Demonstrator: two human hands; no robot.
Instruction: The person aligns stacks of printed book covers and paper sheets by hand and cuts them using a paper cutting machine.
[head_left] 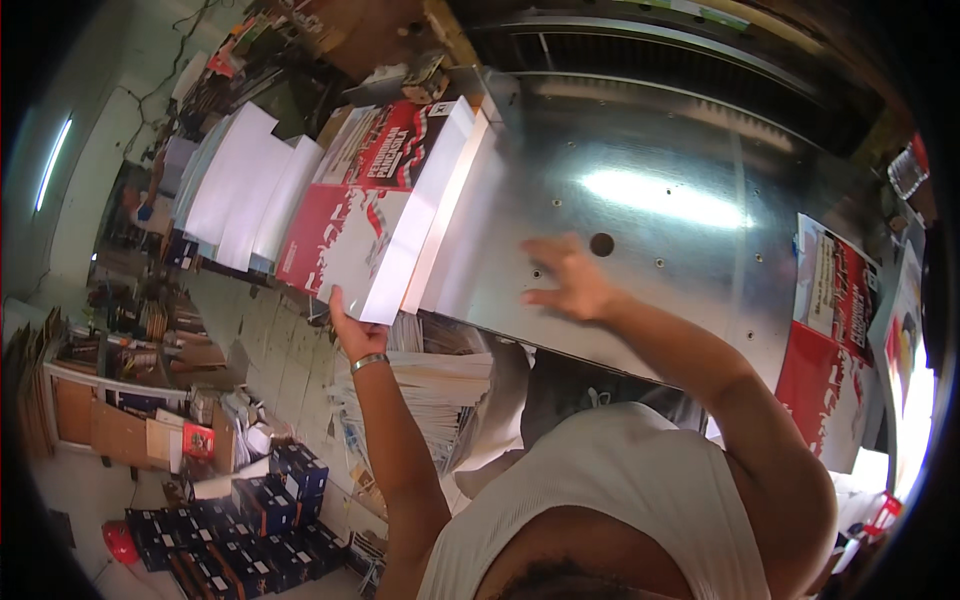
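Observation:
A thick stack of red, white and black printed sheets (375,215) with pale, even edges lies at the left end of a shiny metal table. My left hand (355,328) grips the near corner of this stack, one finger showing on top and the rest partly hidden at its edge. A metal band (369,361) circles the left wrist. Over the middle of the metal tabletop (660,300), beside a round dark hole, my right hand (572,280) is open, its fingers apart and slightly blurred. Nothing is in it.
More red and white printed sheets (828,350) lie at the table's right end. Beyond the left stack stand piles of white paper (235,185). Under the table's near edge is a heap of paper (415,395). Dark boxes (240,540) stand on the floor, lower left.

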